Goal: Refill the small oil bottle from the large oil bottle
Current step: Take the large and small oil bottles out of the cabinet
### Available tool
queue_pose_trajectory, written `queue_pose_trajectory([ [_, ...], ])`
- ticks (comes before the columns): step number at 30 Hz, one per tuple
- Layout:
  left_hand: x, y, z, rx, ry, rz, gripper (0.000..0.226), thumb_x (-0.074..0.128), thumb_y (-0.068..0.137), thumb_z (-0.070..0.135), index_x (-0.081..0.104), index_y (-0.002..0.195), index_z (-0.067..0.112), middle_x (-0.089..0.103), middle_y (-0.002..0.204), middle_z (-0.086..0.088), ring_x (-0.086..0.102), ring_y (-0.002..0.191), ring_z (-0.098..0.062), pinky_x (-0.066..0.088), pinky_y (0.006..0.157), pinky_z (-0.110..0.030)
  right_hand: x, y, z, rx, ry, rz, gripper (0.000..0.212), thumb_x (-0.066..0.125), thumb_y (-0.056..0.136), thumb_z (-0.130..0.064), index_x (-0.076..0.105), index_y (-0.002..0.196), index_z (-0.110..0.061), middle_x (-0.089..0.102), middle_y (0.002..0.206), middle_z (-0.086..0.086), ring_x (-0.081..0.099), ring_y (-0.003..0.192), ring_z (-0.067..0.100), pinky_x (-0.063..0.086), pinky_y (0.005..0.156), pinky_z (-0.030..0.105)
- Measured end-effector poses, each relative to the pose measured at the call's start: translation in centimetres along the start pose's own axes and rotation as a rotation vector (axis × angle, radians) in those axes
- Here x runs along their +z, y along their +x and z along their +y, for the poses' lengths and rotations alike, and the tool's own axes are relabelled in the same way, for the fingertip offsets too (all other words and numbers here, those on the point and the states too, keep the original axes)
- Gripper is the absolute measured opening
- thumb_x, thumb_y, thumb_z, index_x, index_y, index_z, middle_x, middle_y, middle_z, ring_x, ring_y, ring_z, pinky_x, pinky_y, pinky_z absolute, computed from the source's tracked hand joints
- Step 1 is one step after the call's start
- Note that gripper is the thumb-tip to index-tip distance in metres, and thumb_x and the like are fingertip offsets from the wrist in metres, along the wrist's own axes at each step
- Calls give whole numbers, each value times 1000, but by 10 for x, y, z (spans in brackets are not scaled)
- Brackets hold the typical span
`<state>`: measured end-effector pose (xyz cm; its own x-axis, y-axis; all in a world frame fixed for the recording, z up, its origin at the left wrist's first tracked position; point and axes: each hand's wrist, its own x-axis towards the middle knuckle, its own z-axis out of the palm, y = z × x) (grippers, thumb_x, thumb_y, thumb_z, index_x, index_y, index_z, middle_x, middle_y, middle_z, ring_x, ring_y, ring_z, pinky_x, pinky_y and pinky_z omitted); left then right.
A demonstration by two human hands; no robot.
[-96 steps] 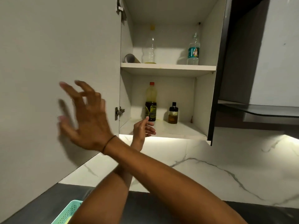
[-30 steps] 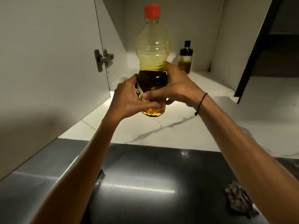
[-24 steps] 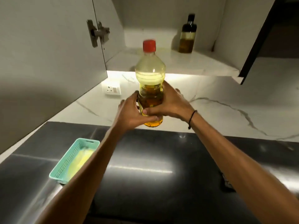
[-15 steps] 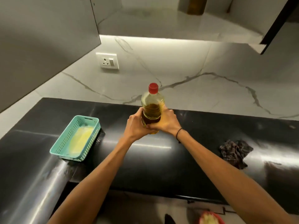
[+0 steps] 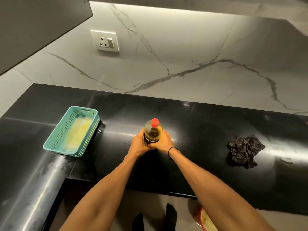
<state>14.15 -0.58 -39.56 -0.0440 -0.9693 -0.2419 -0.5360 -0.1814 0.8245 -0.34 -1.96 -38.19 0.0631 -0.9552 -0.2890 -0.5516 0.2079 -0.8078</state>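
1. Far left on the black desk (image 5: 208, 130) there's a teal basket (image 5: 55, 144) w/ something yellow in it, well apart from the action.
2. Left hand (image 5: 139, 144) is curled round the left side of the big oil bottle (image 5: 152, 133), fingers wrapped on the lower body.
3. Bottle's dead centre between both hands, upright, long axis vertical, red cap (image 5: 155, 122) on top & closed. Looks like the base is on or just about on the desk, can't tell 100%.
4. Right hand (image 5: 164, 142) grips the right side the same way, so neither hand is nearer; both are on it.
5. Far right: a crumpled dark cloth (image 5: 245, 151), not touching anything.
6. Vs half a sec ago: bottle has come lower, toward the desk, same two-hand grip. Small bottle isn't in view now; it was up on the cupboard shelf earlier, so imo fetching it comes next.
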Motion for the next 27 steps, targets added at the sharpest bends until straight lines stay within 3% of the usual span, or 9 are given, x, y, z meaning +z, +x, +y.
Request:
queue_pose_trajectory([
  [4, 0, 2, -1, -43, -19, -10, 87, 94, 74, 3, 50, 148, 10, 69, 137, -14, 65, 129, -33, 51, 112, -51, 6, 1, 1, 17, 43, 30, 82, 93, 67, -8, 53, 138, -14, 66, 130, 9, 61, 122, 25, 49, 104, 33],
  [8, -11, 9, 6, -56, 112, -145, 93, 96, 72, 9, 45, 149, 11, 63, 143, -15, 60, 134, -34, 48, 114, -48, 3, 5, -1, 13, 23, -37, 84, 90, 69, -3, 47, 142, -13, 62, 134, 10, 58, 127, 28, 49, 106, 36],
  [12, -33, 8, 10, 49, 117, -200, 111, 100, 67, 14, 34, 157, 15, 46, 156, -10, 48, 145, -28, 44, 121, -49, -24, 3, 1, -64, 5, -120, 85, 87, 74, -5, 38, 143, -15, 54, 141, 11, 52, 134, 29, 49, 107, 42],
  [14, -48, 4, 19, 156, 108, -94, 115, 98, 71, 19, 29, 163, 18, 41, 163, -7, 43, 150, -24, 42, 122, -49, -43, -1, -5, -90, 64, -83, 89, 87, 76, -10, 35, 148, -19, 47, 147, 11, 49, 135, 27, 49, 106, 42],
  [16, -64, 1, 34, 307, 52, 77, 100, 96, 75, 26, 41, 158, 21, 54, 154, -3, 54, 141, -16, 51, 115, -45, -64, -5, -19, -152, 134, -7, 85, 89, 77, -19, 39, 146, -23, 50, 141, 7, 56, 126, 23, 52, 99, 36],
  [18, -80, -3, 62, 472, -50, 269, 72, 90, 80, 43, 58, 141, 23, 71, 126, 5, 71, 113, -9, 63, 92, -34, -85, -12, -40, -255, 202, 81, 75, 90, 77, -28, 48, 139, -22, 60, 128, 3, 67, 109, 17, 58, 90, 32],
  [21, -100, -10, 123, 653, -180, 459, 47, 78, 88, 60, 69, 115, 23, 76, 91, 15, 76, 75, -7, 60, 63, -20, -112, -21, -86, -413, 278, 191, 53, 87, 81, -32, 59, 124, -18, 70, 107, 1, 73, 91, 14, 62, 80, 29],
  [24, -109, -15, 188, 823, -177, 521, 41, 75, 93, 56, 73, 108, 18, 72, 88, 25, 73, 71, 1, 53, 60, -8, -135, -34, -140, -561, 330, 306, 37, 82, 85, -37, 64, 112, -17, 72, 98, -2, 72, 87, 16, 64, 73, 33],
  [27, -116, -14, 242, 905, -196, 555, 28, 78, 94, 38, 74, 108, 14, 70, 91, 28, 73, 78, 4, 52, 65, -5, -157, -48, -187, -681, 360, 435, 25, 77, 89, -37, 66, 103, -19, 72, 93, -11, 72, 84, 15, 64, 67, 33],
])
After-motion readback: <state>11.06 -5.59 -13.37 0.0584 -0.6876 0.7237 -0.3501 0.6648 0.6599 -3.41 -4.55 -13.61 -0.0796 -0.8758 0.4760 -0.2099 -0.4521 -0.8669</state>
